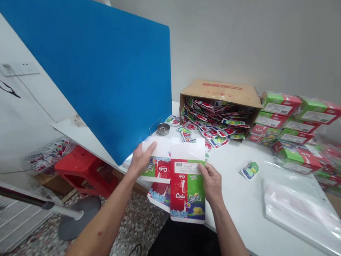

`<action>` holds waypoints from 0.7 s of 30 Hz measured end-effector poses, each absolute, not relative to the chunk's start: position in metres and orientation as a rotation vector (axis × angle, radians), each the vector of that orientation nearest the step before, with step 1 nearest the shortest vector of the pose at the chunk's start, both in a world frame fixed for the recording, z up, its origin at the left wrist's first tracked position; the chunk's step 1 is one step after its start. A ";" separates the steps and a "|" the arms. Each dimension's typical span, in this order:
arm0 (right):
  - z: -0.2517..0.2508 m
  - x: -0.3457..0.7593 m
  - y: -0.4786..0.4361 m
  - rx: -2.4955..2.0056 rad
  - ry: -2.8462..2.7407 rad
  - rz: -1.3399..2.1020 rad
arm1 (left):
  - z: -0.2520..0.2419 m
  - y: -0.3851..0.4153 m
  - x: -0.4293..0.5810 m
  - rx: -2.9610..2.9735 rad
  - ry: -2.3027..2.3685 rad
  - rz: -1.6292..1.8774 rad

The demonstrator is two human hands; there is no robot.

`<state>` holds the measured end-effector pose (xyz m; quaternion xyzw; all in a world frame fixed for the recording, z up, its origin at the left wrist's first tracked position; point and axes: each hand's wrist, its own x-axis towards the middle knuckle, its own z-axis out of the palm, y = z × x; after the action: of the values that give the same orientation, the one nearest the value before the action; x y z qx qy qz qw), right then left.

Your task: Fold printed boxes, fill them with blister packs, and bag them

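A printed carton (189, 191), red and green with Cola and Sprite lettering, is partly unfolded between my two hands at the table's front edge. My left hand (143, 157) is closed on its left side panel, thumb on the white flap. On the right edge, beside the white label, my right hand (211, 181) pinches the carton. White flaps stand out at the top, and another printed panel hangs lower left. Just beyond lie loose Cola and Sprite packets (217, 140). A small stack of packets (249, 170) rests to the right of my right hand.
An open cardboard box (221, 92) full of packets stands against the wall. Finished-looking cartons (301, 155) are stacked at right, near clear plastic bags (303, 215). A blue board (105, 58) leans at left by a metal dish (163, 128); a red stool (86, 170) stands below.
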<state>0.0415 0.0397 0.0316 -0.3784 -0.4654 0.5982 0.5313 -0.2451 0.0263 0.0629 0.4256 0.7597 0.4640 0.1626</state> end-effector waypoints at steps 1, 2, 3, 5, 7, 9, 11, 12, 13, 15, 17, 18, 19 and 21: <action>0.038 0.045 0.039 -0.873 -1.110 1.427 | 0.072 0.020 -0.240 1.180 2.025 1.441; 0.045 0.049 0.038 -0.857 -1.121 1.411 | 0.081 0.014 -0.235 1.125 1.878 1.552; 0.052 0.053 0.038 -0.853 -1.139 1.389 | 0.090 0.009 -0.228 1.060 1.751 1.643; 0.067 0.060 0.037 -0.886 -1.183 1.336 | 0.109 0.000 -0.212 0.957 1.589 1.750; 0.081 0.067 0.035 -0.969 -1.179 1.244 | 0.125 -0.006 -0.193 0.950 1.480 1.784; 0.092 0.073 0.033 -1.067 -1.087 1.096 | 0.139 -0.012 -0.173 1.011 1.379 1.800; 0.099 0.082 0.032 -1.112 -0.966 0.963 | 0.148 -0.018 -0.156 1.072 1.287 1.795; 0.102 0.087 0.032 -1.113 -0.915 0.917 | 0.151 -0.020 -0.150 1.089 1.241 1.770; 0.103 0.094 0.032 -1.102 -0.879 0.885 | 0.153 -0.022 -0.145 1.097 1.191 1.727; 0.106 0.108 0.032 -1.054 -0.873 0.858 | 0.156 -0.024 -0.137 1.085 1.107 1.636; 0.109 0.122 0.031 -0.971 -0.939 0.867 | 0.156 -0.023 -0.128 1.051 1.077 1.636; 0.110 0.127 0.031 -0.923 -0.989 0.882 | 0.156 -0.022 -0.123 1.035 1.069 1.671; 0.112 0.132 0.031 -0.880 -1.045 0.905 | 0.156 -0.021 -0.117 1.027 1.060 1.710; 0.115 0.141 0.032 -0.815 -1.145 0.966 | 0.155 -0.021 -0.108 1.067 1.034 1.753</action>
<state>0.1412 0.0318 0.1147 -0.3601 -0.5054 0.4264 0.6581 -0.1083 -0.0213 0.1550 0.4234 0.4106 0.6961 0.4093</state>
